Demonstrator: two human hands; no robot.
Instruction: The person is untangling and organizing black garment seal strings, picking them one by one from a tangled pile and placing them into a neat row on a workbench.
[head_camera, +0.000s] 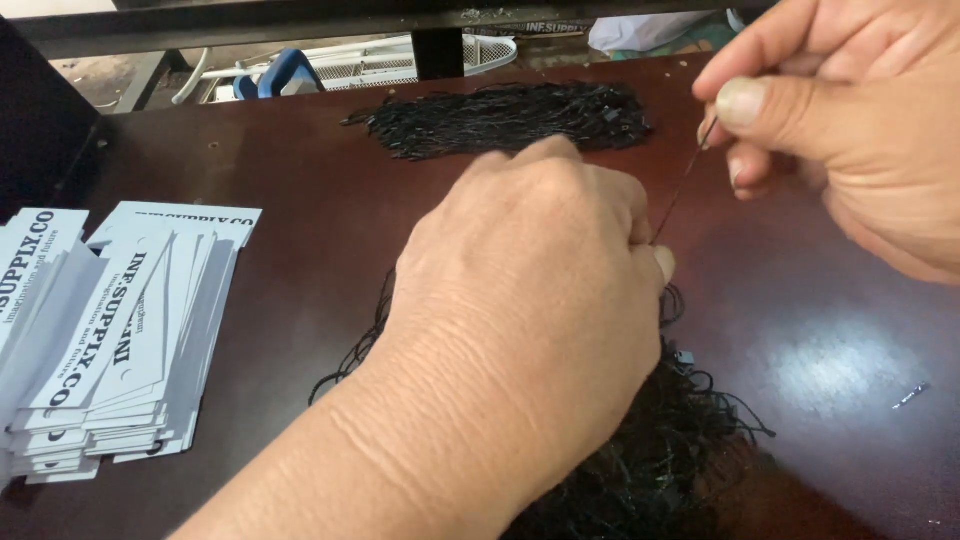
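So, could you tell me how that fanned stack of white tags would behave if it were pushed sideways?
The white tags look like thin, flat card, so probably light. They already lie fanned and loose, so a push would likely spread them rather than move them together. The dark table looks glossy, so they may slide easily.

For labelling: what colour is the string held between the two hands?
Black, like the string piles; the string shows best in the head view.

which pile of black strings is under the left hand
The tangled near pile of black strings, partly covered by the left hand; the far pile lies untouched near the table's back edge.
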